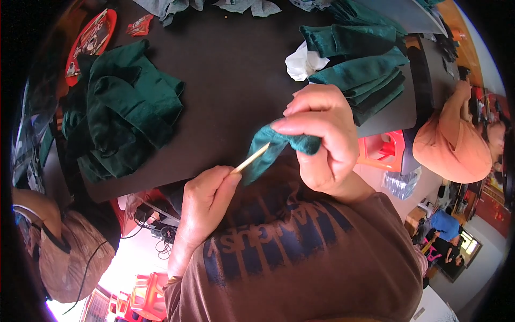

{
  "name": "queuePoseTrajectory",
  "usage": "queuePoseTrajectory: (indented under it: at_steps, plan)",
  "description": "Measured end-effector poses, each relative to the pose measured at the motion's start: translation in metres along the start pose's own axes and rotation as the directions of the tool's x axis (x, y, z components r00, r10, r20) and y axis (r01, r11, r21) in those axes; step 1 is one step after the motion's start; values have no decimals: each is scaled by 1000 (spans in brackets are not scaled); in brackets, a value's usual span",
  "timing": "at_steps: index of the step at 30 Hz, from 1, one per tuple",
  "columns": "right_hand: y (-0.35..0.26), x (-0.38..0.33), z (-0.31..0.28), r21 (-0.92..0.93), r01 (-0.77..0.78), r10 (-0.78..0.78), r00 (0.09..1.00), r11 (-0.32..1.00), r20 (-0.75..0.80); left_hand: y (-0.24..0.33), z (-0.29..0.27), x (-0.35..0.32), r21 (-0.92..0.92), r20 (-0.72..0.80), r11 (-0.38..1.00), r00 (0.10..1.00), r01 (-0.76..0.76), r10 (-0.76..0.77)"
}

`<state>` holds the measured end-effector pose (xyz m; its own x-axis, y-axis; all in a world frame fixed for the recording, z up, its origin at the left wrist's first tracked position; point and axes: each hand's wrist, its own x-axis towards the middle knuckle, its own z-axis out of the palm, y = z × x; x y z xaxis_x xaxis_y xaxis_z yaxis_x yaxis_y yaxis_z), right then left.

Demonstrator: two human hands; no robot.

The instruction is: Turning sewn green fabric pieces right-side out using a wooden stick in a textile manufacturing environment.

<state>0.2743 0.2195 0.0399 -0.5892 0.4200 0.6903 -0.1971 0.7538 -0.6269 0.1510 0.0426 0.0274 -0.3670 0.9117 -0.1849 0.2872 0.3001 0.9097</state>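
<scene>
My left hand [209, 197] is closed round a thin pale wooden stick [253, 158], which slants up to the right. The stick's tip lies against a narrow strip of dark green velvet-like cloth [264, 140]. Pinched between thumb and fingers, the upper part of that cloth is in my right hand [328, 134], with a bunched end showing under the fingers. The strip's lower end hangs close to my left fingertips; whether they touch it I cannot tell. Both hands are in front of my chest, at the table's near edge.
On the dark table [230, 70], a loose heap of green cloth [126, 107] lies left. Folded green pieces [362, 70] lie right, beside crumpled white paper [304, 62]. A red tray [91, 45] is far left. People sit at both sides; red stools [382, 150] stand below.
</scene>
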Motion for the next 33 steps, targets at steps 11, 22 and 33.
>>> queuePoseTrajectory:
  at_steps: [11, 22, 33]
  plan:
    - [-15, -6, 13, 223, 140, -200, 941, 965, 274, 0, -1, -1, -280, -69, 945, 979, 167, -193]
    - [-29, -12, 29, 574, -225, -106, 868, 787, 485, -7, 3, -6, -430, -67, 899, 990, 81, -121]
    - [-30, -16, 25, 484, -425, 462, 886, 764, 49, 2, 1, -8, -155, -51, 985, 996, -76, 69]
